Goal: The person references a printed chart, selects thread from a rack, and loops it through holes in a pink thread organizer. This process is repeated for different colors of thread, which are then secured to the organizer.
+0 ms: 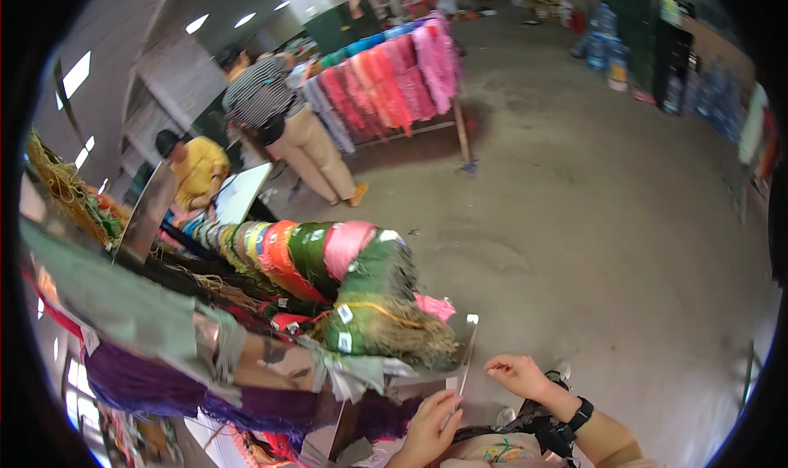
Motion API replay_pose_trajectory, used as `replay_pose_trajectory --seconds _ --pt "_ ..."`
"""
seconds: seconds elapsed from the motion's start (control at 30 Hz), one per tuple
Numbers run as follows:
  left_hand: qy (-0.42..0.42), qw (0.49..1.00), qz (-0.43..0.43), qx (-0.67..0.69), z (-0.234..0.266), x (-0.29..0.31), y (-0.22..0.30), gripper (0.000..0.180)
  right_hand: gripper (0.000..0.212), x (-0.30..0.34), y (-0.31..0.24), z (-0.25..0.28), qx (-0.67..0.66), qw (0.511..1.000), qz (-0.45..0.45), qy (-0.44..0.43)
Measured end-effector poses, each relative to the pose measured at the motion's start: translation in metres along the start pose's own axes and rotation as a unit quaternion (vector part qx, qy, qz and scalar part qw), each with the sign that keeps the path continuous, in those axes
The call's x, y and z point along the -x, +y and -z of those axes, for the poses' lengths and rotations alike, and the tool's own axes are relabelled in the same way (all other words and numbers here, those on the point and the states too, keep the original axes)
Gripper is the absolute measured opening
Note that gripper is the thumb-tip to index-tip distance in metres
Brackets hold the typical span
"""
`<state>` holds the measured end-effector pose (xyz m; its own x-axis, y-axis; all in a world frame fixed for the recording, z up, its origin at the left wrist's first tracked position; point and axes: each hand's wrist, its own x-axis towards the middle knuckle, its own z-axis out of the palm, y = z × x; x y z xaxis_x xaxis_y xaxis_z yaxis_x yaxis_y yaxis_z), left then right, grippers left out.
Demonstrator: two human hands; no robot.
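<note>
My left hand (431, 425) is at the lower middle, its fingers closed on a thin pale stick (467, 361) with a white tip. The stick points up and away from me. Just right of it is my right hand (519, 376), wearing a black wristband. Its fingers are bent together toward the stick, apart from it; anything between them is too small to make out. Left of the stick lie bundled yarn hanks, a green and tan bundle (386, 328) nearest, with white labels. A small pink piece (435, 306) sticks out beside it.
Purple yarn (246, 402) hangs below a bench with grey-green cloth (123, 283) at left. A person in stripes (263, 98) stands at a rack of pink and red hanks (386, 82). Another in yellow (199, 168) sits by a white board (242, 193). Plastic bottles (607, 45) stand far right.
</note>
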<state>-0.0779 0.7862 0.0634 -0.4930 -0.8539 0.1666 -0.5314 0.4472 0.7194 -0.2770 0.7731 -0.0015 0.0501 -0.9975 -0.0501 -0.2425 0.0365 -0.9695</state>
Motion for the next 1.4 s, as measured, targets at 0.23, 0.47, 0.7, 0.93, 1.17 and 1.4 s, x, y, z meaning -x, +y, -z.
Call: replay_pose_trajectory --seconds 0.23,0.47,0.7,0.93,1.17,1.4 --pt "0.247 0.968 0.039 -0.031 0.005 -0.095 0.029 0.014 0.015 -0.176 -0.018 0.050 -0.047 0.964 0.136 -0.224" --pt "0.515 0.784 0.226 -0.265 0.041 -0.181 0.032 0.018 0.014 -0.343 -0.090 0.093 0.030 0.888 0.214 -0.406" --pt "0.583 0.678 0.300 -0.334 0.023 -0.189 0.009 0.007 0.013 -0.453 -0.156 -0.022 -0.053 0.737 0.369 -0.564" --pt "0.613 0.568 0.427 -0.347 0.023 -0.224 0.025 0.006 0.012 -0.498 -0.209 -0.139 -0.144 0.598 0.401 -0.679" --pt "0.543 0.530 0.539 -0.366 0.063 -0.247 0.019 0.008 0.010 -0.523 -0.241 -0.236 -0.245 0.453 0.478 -0.712" --pt "0.535 0.402 0.737 -0.090 0.110 -0.297 0.019 0.010 0.008 -0.567 -0.267 -0.328 -0.286 0.320 0.459 -0.778"
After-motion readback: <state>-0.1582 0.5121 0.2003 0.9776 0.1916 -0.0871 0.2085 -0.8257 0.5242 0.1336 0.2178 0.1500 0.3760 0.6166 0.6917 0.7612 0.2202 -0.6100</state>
